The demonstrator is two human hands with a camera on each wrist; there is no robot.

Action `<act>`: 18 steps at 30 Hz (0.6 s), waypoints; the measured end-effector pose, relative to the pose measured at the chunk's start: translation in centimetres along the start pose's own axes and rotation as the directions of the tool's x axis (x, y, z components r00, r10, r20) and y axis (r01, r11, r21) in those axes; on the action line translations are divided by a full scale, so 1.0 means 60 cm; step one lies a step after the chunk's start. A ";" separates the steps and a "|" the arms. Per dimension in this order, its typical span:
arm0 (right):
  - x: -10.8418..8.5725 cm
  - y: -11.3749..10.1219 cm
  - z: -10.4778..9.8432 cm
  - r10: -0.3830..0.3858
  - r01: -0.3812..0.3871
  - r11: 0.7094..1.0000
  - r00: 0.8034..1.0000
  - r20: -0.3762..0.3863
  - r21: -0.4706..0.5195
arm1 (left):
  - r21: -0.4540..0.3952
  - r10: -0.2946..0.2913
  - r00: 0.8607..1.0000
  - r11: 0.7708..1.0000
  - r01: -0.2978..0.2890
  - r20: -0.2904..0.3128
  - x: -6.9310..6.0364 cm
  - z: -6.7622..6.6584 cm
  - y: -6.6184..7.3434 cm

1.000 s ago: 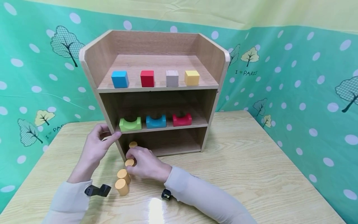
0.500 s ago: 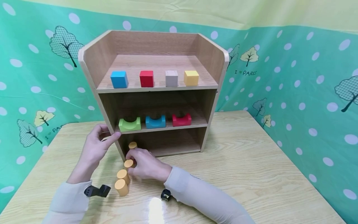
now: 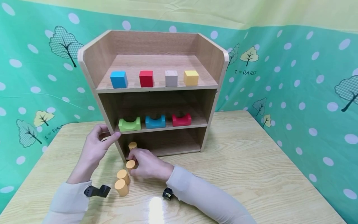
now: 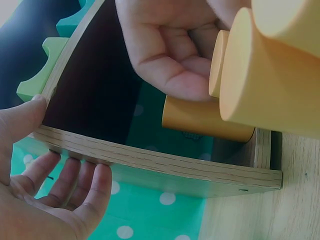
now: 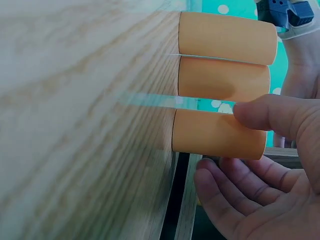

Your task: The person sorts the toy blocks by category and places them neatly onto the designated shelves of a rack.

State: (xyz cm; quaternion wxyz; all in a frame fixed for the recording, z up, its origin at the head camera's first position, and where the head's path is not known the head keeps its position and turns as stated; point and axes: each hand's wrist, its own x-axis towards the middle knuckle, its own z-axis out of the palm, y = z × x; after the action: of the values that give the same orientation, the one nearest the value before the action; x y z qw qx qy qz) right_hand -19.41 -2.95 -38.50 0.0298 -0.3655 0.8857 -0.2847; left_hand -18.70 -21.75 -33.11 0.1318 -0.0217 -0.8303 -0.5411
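Note:
My left hand (image 3: 95,147) holds the left side panel of a small wooden shelf unit (image 4: 165,157), thumb at its front edge and fingers on the outer face. At the bottom compartment's front left corner, my right hand (image 3: 148,165) pinches an orange wooden cylinder (image 5: 220,134) between thumb and fingers. That cylinder stands upright on the table, just in front of the shelf. Behind it, another cylinder (image 3: 132,145) stands in the bottom compartment, partly hidden by the hand. Two more cylinders (image 3: 123,175) (image 3: 121,187) stand close together on the table, nearer the person.
Blue (image 3: 119,80), red (image 3: 146,79), grey (image 3: 171,78) and yellow cubes (image 3: 191,78) line the top shelf. Green (image 3: 130,125), blue (image 3: 155,122) and red arch-cut blocks (image 3: 181,120) sit along the middle shelf's front. A patterned cloth (image 3: 293,77) hangs behind the wooden table (image 3: 251,161).
The right hand and its cylinder have shifted slightly to the right. The left hand keeps its hold on the side panel, and the other cylinders stay put.

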 end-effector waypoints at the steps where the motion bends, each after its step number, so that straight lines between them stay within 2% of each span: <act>1: 0.000 0.000 0.000 0.009 -0.009 1.000 1.000 0.010 0.004 | -0.001 0.000 1.000 1.000 0.000 0.000 0.000 0.000 0.000; 6: -0.001 0.003 0.000 0.026 -0.026 1.000 0.999 0.041 0.013 | -0.003 -0.002 1.000 1.000 0.002 0.001 0.001 0.000 -0.001; 18: -0.007 0.007 -0.003 -0.039 0.039 0.999 0.999 0.036 0.018 | -0.012 -0.001 1.000 1.000 0.001 0.003 0.002 -0.001 -0.002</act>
State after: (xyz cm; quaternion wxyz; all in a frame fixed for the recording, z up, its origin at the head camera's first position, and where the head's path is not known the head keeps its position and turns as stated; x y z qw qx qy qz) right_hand -19.41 -2.36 -38.62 0.0435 -0.3875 0.8752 -0.2864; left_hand -18.86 -21.86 -33.17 0.1302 -0.0229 -0.8273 -0.5461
